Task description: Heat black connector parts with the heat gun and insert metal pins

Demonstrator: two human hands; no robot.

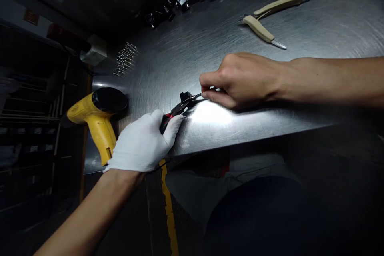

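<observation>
My left hand (144, 140), in a white glove, is closed around the red and black handles of a pair of pliers (180, 107). The jaws of the pliers are at a small black part (185, 96) just above the metal table; whether they grip it I cannot tell. My bare right hand (240, 82) comes in from the right, thumb and forefinger pinched on a thin dark rod (198, 96). The rod's far end meets the black part near the plier tips. What lies inside the right fist is hidden.
The metal table (168, 64) has its front edge close to me. A yellow heat gun (100, 122) lies left of my gloved hand. Small metal pins (126, 59) lie in rows behind it. Cream-handled pliers (259, 28) rest at the back right, and dark metal parts (182, 0) farther back.
</observation>
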